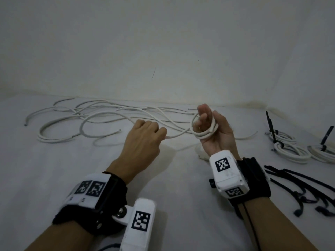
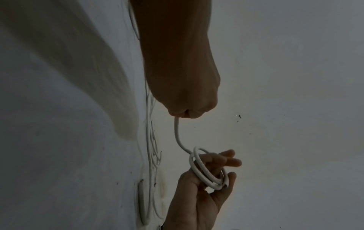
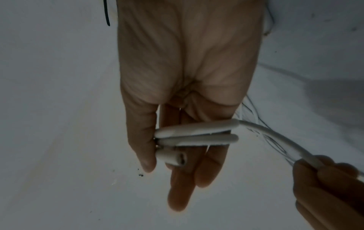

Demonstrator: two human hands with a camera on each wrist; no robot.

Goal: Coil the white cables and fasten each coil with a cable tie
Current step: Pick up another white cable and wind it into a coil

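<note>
Right hand (image 1: 215, 127) thumb-pins thin white round cable coil (image 1: 204, 128) | left hand (image 1: 143, 136) pinches its tail | I judge: feed taut, equal loops.

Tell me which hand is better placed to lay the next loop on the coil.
The left hand: it pinches the free cable leading to the coil, while the right hand is occupied, its fingers wrapped by the coil.

Finished coil (image 1: 324, 153) and cable ties (image 1: 308, 189) cut off.
</note>
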